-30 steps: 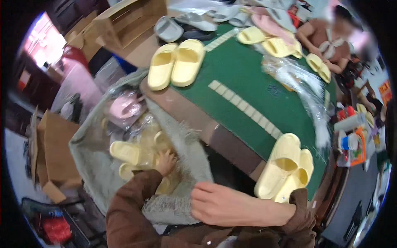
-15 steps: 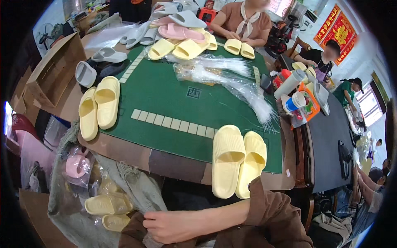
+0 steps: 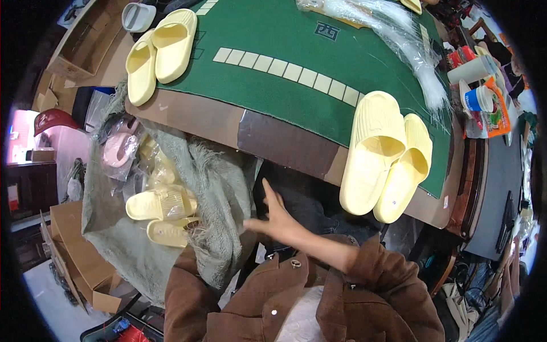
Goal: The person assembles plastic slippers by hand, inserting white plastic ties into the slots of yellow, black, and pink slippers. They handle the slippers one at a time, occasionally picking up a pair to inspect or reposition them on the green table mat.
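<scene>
My right hand [image 3: 276, 219] hovers beside the open grey-green woven sack [image 3: 222, 211], thumb and fingers apart, holding nothing. My left sleeve [image 3: 191, 288] reaches up to the sack's near side; the hand itself is hidden by the cloth. Inside the sack lie a pair of yellow slippers [image 3: 159, 204] in clear wrap and a bagged pink slipper [image 3: 118, 149]. On the table's front right rests a yellow slipper pair [image 3: 373, 154], above my right forearm. Another yellow pair [image 3: 174, 45] sits at the table's left edge.
The green-topped table [image 3: 273, 97] carries a row of cream tiles [image 3: 292, 72] and clear plastic bags [image 3: 393, 37]. A grey slipper [image 3: 138, 17] lies far left. Cups and an orange packet [image 3: 498, 108] stand at the right. Cardboard boxes [image 3: 85, 245] stand left of the sack.
The view has tilted down toward the sack and my lap. My right hand has come away from the sack's edge and its fingers have spread. The slippers on the table keep their places.
</scene>
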